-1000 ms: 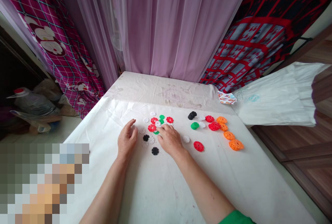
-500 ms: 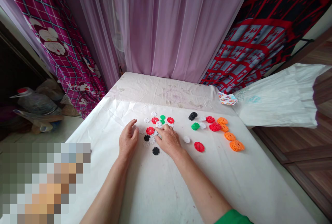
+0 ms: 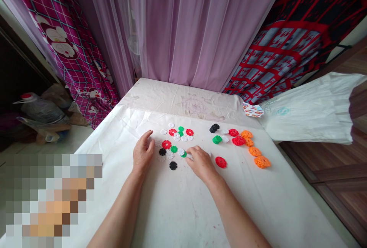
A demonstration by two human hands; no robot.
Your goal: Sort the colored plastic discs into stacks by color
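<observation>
Flat plastic flower-shaped discs lie scattered in front of me on the white-covered table. My left hand rests at their left edge with fingers apart, holding nothing. My right hand is at the near right of the group, thumb and fingertips closed on a white flower disc, mostly covered by the fingers. Close to those fingertips lie a green disc and another white disc. Between the hands are a red disc, a black disc and several more white ones. A single red disc lies right of my right hand.
To the right stand piles of orange discs, red discs, green discs and black discs. A small patterned paper piece and a white plastic bag are at the table's right edge. Purple curtains hang behind.
My right hand has moved right and toward me, from over the scattered discs, with a white disc in its fingers. Green and white discs it covered now show. My left hand stays put.
</observation>
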